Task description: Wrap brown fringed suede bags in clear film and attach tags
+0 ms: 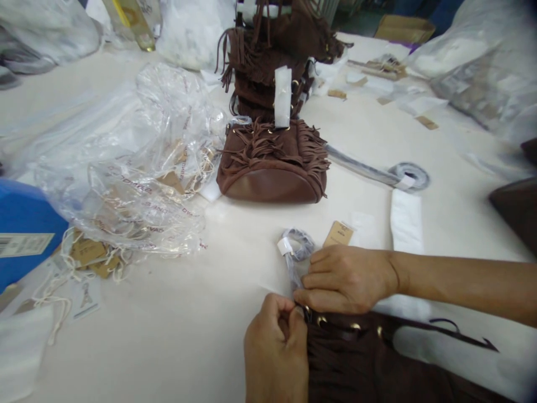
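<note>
On the table (188,313), left hand (274,350) and right hand (346,280) — fingertips meeting — pinch the brown bag (356,364).

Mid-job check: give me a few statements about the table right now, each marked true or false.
1. The left hand and the right hand are both at the top edge of the near bag. True.
2. The blue box sits at the table's right side. False: it is at the left edge.
3. A paper tag lies just beyond the right hand. True.
4. The clear plastic wrapping lies right of the middle bag. False: it lies to its left.
</note>
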Demonstrator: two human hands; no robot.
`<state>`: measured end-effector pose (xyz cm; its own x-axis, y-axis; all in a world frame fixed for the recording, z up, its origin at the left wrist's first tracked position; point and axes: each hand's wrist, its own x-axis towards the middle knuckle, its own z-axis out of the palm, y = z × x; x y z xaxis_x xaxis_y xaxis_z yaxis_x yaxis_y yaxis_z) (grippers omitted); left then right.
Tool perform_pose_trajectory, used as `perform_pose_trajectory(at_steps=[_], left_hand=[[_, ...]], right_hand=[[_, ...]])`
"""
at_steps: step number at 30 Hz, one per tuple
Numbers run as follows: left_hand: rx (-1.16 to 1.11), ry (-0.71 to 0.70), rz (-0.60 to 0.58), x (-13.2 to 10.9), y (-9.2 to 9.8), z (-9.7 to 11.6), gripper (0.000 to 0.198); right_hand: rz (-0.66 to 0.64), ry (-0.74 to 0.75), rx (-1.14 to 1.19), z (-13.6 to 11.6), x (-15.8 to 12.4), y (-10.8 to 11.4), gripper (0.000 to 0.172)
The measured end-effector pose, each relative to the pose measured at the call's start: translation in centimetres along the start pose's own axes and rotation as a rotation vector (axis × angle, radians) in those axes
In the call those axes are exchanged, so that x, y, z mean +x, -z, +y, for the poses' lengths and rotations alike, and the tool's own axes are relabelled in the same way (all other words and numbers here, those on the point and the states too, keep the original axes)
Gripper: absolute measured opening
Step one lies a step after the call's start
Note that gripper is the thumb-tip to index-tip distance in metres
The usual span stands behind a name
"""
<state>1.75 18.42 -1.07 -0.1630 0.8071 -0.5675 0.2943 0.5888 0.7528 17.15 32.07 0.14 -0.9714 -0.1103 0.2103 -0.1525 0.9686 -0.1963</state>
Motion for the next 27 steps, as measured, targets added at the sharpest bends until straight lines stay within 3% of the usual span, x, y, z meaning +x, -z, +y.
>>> perform_pose_trajectory(at_steps=[5, 11, 17, 22, 27], left_hand=[[0.177, -0.057, 0.083, -0.6, -0.6, 0.7, 0.017], [0.317, -0.150, -0.017, -0.4, 0.2, 1.0, 0.020], [0.021, -0.100, -0.017, -0.5, 0.8, 0.6, 0.020], [-0.135, -0.021, -0.053, -0.3, 0.9, 0.1, 0.024], [-0.130, -0.040, 0.035, -0.1, 0.7, -1.2, 0.029]], right_hand=[[-0.043, -0.141, 0.117, -0.1, -0.7, -0.3, 0.018], [-0.052, -0.205, 0.195, -0.3, -1.1, -0.3, 0.023], [-0.058, -0.305, 0.396, -0.4, -1.5, 0.5, 0.025], [0.076, -0.453, 0.549, -0.7, -2.9, 0.3, 0.025], [0.171, -0.596, 0.745, -1.2, -3.8, 1.3, 0.017]])
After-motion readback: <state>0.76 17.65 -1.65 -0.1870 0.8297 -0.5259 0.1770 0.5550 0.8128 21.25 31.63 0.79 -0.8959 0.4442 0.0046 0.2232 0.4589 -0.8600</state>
